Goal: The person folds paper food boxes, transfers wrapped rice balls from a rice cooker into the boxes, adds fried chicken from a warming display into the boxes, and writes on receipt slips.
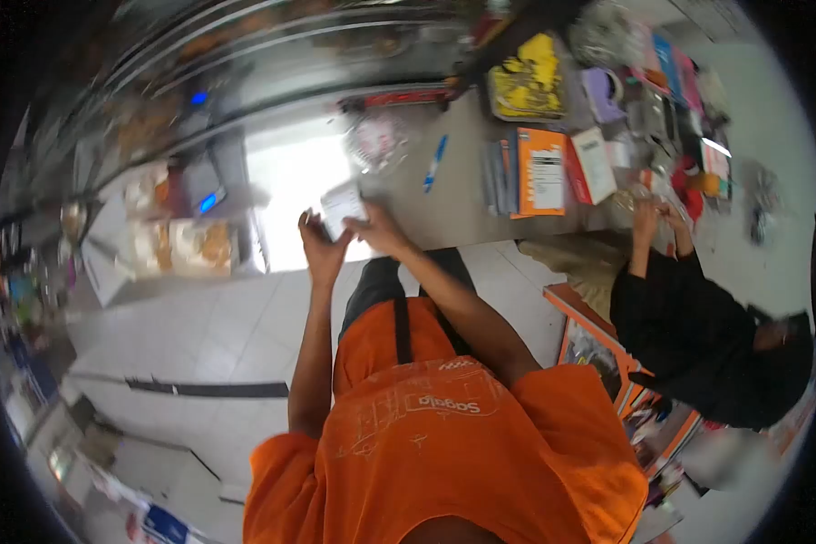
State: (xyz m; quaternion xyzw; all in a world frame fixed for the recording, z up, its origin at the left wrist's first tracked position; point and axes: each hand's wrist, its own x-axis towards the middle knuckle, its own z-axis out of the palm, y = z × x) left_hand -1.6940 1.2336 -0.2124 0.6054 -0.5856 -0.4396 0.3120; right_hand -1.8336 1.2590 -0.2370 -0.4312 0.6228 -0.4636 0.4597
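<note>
My left hand (pixel 325 247) and my right hand (pixel 378 228) hold a small white card or packet (pixel 343 207) between them, over the front edge of the counter. The fingers of both hands are pressed against its lower part. Under and behind it lies a bright white sheet or panel (pixel 295 168). Just beyond the packet sits a clear plastic bag with round pale things (pixel 376 143). A blue pen (pixel 436 163) lies to the right on the grey counter (pixel 462 199).
Orange and blue notebooks (pixel 541 172), a red book (pixel 592 166), a yellow-lined tray (pixel 528 82) and a tape roll (pixel 603 95) stand right. A person in black (pixel 698 335) works there. Filled bags (pixel 199 245) lie left. An orange-edged shelf (pixel 594 317) stands below the counter.
</note>
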